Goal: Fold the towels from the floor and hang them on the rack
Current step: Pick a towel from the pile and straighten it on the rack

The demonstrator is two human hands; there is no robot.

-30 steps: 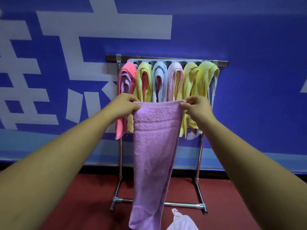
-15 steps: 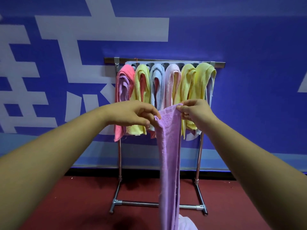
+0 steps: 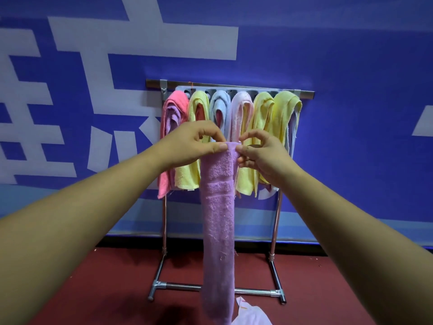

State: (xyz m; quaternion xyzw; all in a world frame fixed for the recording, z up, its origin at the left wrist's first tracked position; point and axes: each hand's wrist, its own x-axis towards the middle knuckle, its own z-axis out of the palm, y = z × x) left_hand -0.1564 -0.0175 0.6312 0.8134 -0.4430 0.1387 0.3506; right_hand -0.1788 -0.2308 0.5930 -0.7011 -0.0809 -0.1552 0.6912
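The left hand [image 3: 194, 146] and right hand [image 3: 262, 156] are pinching the purple towel [image 3: 219, 219] by its top edge, fingers [image 3: 218, 147] nearly meeting; it is hanging narrower than before, folded lengthwise.

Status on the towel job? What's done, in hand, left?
Done: a row of folded towels hangs on the rack. In hand: left hand and right hand pinch the top of the purple towel, folded into a narrow strip, in front of the rack. Left: hang it, then likely the pale cloth on the floor, cropped at the bottom edge.
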